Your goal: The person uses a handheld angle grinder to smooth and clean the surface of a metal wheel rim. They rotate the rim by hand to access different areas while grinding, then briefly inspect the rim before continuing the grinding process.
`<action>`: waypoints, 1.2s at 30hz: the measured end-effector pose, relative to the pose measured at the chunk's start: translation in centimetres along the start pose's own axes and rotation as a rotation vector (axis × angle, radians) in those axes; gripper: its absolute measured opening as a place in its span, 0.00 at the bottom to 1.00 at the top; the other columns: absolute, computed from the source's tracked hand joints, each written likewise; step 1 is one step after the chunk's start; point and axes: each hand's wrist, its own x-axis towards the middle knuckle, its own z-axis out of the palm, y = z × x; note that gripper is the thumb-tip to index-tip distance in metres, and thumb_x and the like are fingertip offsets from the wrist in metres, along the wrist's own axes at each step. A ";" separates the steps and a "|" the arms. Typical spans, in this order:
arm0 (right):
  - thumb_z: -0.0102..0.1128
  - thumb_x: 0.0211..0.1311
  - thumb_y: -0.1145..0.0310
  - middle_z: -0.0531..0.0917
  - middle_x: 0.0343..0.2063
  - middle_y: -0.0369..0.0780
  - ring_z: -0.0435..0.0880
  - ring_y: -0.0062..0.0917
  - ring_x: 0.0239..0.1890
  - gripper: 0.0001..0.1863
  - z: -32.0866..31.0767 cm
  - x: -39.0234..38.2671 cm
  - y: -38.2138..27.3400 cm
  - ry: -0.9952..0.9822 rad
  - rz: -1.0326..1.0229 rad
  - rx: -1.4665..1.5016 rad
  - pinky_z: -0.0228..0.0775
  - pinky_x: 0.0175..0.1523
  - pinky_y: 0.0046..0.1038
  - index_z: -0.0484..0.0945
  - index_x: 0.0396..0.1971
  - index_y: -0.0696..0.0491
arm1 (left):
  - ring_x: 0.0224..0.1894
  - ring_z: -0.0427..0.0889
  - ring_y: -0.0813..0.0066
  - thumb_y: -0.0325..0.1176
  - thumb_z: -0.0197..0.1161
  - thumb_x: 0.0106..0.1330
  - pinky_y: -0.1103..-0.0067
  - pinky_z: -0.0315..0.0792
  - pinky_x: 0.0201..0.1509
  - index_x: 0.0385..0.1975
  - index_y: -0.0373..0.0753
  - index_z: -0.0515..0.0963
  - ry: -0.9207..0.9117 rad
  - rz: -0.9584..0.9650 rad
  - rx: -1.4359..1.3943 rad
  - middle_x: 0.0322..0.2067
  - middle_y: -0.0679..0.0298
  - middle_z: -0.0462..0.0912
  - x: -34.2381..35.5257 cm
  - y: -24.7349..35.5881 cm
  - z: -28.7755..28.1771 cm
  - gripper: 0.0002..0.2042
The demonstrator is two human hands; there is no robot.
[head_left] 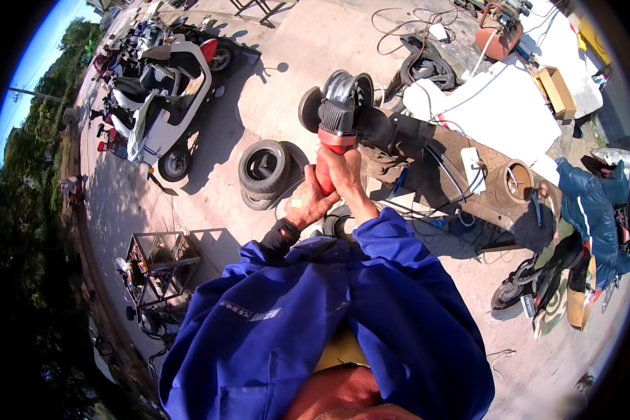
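In front of me I hold a red and black angle grinder (337, 120), its head pointing away. My right hand (344, 171) is wrapped round its red body. Lower and to the left, my left hand (308, 201) grips the rear end of the same tool, closed, with a dark band at the wrist. A round dark disc (309, 110) shows at the left side of the grinder's head. Just beyond stands a metal wheel rim (348, 87), partly hidden behind the head; I cannot tell whether the disc touches it.
Stacked tyres (264, 168) lie to the left, below a parked white scooter (182, 98). A metal frame cart (157, 266) stands nearer left. At right is a workbench (462, 164) with a round container (509, 183). Cables and a red tank (499, 35) lie farther back.
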 end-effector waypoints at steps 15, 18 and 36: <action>0.75 0.55 0.63 0.85 0.30 0.36 0.82 0.22 0.30 0.16 0.4 0.4 -1.2 0.063 -0.051 -0.032 0.75 0.40 0.30 0.83 0.37 0.58 | 0.34 0.88 0.47 0.51 0.78 0.58 0.62 0.81 0.38 0.53 0.34 0.61 0.028 0.114 -0.075 0.32 0.45 0.84 1.6 -1.1 0.0 0.37; 0.75 0.57 0.64 0.84 0.29 0.35 0.80 0.19 0.29 0.15 0.5 0.5 -2.8 0.082 -0.071 -0.016 0.74 0.38 0.30 0.83 0.36 0.57 | 0.35 0.88 0.46 0.49 0.77 0.59 0.61 0.81 0.39 0.52 0.34 0.62 0.013 0.116 -0.075 0.33 0.45 0.84 1.7 0.5 -1.0 0.35; 0.73 0.57 0.65 0.84 0.31 0.35 0.81 0.21 0.30 0.13 -1.4 -6.0 3.2 0.039 0.053 -0.073 0.75 0.40 0.29 0.83 0.35 0.58 | 0.48 0.86 0.36 0.50 0.77 0.56 0.56 0.79 0.51 0.64 0.32 0.59 -0.028 0.014 -0.132 0.44 0.39 0.84 -5.3 -3.5 3.7 0.44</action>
